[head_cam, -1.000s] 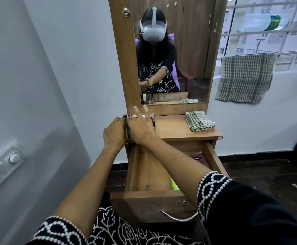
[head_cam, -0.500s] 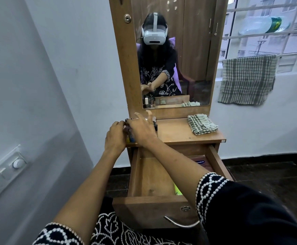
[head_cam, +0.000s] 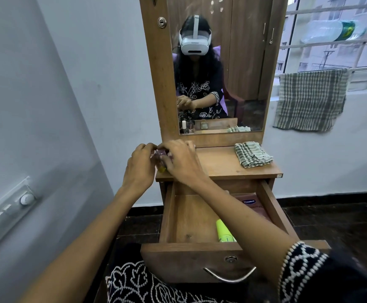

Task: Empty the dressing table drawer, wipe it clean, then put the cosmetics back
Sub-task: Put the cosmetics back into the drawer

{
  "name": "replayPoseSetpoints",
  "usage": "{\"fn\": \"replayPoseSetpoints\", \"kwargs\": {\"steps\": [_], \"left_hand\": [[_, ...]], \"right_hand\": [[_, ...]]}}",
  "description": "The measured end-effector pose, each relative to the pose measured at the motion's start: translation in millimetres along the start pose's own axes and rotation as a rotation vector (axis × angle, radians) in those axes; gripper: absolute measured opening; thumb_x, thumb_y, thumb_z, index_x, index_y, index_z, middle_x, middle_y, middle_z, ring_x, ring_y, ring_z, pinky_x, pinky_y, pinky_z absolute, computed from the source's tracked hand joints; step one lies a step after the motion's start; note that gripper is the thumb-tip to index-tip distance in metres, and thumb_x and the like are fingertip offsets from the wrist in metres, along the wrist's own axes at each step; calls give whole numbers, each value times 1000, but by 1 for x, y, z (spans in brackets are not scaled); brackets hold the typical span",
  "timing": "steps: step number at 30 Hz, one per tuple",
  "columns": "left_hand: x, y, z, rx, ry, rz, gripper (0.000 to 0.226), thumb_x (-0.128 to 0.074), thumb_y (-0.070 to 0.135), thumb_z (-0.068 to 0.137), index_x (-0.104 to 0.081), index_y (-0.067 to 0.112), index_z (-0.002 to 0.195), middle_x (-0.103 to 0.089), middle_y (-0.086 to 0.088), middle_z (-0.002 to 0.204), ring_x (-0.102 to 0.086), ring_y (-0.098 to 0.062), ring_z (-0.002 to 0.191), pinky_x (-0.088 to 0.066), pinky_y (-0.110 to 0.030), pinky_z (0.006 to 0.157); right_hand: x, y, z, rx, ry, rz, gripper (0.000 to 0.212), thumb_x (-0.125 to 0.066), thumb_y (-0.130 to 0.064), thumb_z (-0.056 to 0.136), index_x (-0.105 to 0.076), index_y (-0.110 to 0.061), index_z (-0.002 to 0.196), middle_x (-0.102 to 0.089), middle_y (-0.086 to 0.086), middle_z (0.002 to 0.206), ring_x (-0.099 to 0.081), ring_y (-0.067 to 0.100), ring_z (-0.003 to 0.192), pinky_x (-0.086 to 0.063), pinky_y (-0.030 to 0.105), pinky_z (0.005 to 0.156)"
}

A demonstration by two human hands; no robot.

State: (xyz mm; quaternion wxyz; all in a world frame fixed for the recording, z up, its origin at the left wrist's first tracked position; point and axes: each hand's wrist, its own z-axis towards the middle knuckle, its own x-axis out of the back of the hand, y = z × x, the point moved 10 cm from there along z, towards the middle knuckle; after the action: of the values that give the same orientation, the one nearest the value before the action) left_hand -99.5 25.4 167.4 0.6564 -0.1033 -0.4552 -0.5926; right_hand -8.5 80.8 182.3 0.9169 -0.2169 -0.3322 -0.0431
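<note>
Both hands, left [head_cam: 140, 166] and right [head_cam: 181, 159], pinch small cosmetics [head_cam: 162, 166] at the desk's [head_cam: 226, 165] front left corner; the open wooden drawer [head_cam: 191, 219] holds a lime-green tube [head_cam: 223, 231] and a pink Vaseline pack [head_cam: 253, 205].

One drawer [head_cam: 200, 217] is noted open under the table [head_cam: 226, 165]. Two items are counted inside it: one green tube [head_cam: 223, 231] and one pink Vaseline container [head_cam: 253, 205]. One folded checked cloth [head_cam: 252, 154] is recorded on the table; a second checked cloth [head_cam: 309, 99] is hung right of it.

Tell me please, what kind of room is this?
Probably a bedroom or dressing corner of a home: a wooden dressing table with a tall mirror, an open drawer holding cosmetics, and a wardrobe reflected behind.
</note>
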Motion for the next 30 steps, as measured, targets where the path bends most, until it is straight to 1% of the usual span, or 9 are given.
{"fn": "replayPoseSetpoints", "kwargs": {"steps": [2,4,8,11,13,19,20,23,30], "left_hand": [[10,13,-11,-43,-5,-36,19,-51,13,95,-61,14,111,-60,-5,105,-58,-22,88,-45,-30,70],[18,25,-28,-82,-32,-60,20,-52,13,94,-61,16,112,-59,-3,103,-59,-23,90,-52,-36,75],[18,47,-72,-129,-131,-92,23,-54,11,93,-61,15,115,-59,0,105,-59,-20,94,-53,-39,82],[4,52,-99,-122,-229,-70,26,-56,8,90,-60,16,115,-58,2,109,-59,-17,94,-53,-37,83],[-9,48,-110,-87,-296,-61,24,-56,9,91,-60,16,113,-58,1,109,-59,-16,93,-52,-36,82],[-38,30,-125,6,-365,-58,20,-54,10,90,-61,18,107,-58,3,105,-57,-16,96,-49,-32,81],[-43,27,-126,17,-384,-51,17,-54,11,90,-61,18,103,-59,2,103,-57,-17,95,-49,-31,80],[-54,21,-130,43,-434,-39,14,-58,13,89,-62,16,101,-63,-1,105,-58,-18,95,-47,-29,79],[-64,7,-137,117,-495,2,15,-62,14,87,-65,16,101,-66,-3,104,-61,-20,95,-50,-30,80]], "right_hand": [[10,1,-14,-37,-4,176,18,-58,-13,89,-63,-12,106,-65,1,102,-57,18,95,-45,35,81],[19,0,-33,-60,-10,279,22,-60,-10,88,-62,-13,109,-63,1,104,-57,13,93,-50,30,80],[22,3,-78,-124,-91,406,26,-62,-11,87,-60,-19,112,-58,-9,105,-58,1,91,-53,19,83],[14,10,-110,-196,-163,486,24,-65,-13,86,-61,-18,109,-58,-10,104,-58,-9,86,-50,9,75],[7,15,-124,-243,-200,502,23,-67,-11,84,-62,-17,106,-60,-8,102,-58,-9,82,-48,5,72],[-16,33,-141,-406,-337,496,27,-71,-6,79,-64,-12,105,-63,3,101,-66,18,77,-54,23,72],[-21,37,-144,-434,-367,512,27,-71,-5,79,-64,-10,104,-64,4,99,-66,20,75,-54,23,70],[-34,44,-152,-507,-437,558,24,-72,-4,79,-65,-10,101,-64,1,90,-65,15,72,-50,16,65],[-54,50,-165,-545,-489,555,24,-74,-5,77,-65,-12,98,-64,-3,87,-66,16,75,-55,28,75]]}}
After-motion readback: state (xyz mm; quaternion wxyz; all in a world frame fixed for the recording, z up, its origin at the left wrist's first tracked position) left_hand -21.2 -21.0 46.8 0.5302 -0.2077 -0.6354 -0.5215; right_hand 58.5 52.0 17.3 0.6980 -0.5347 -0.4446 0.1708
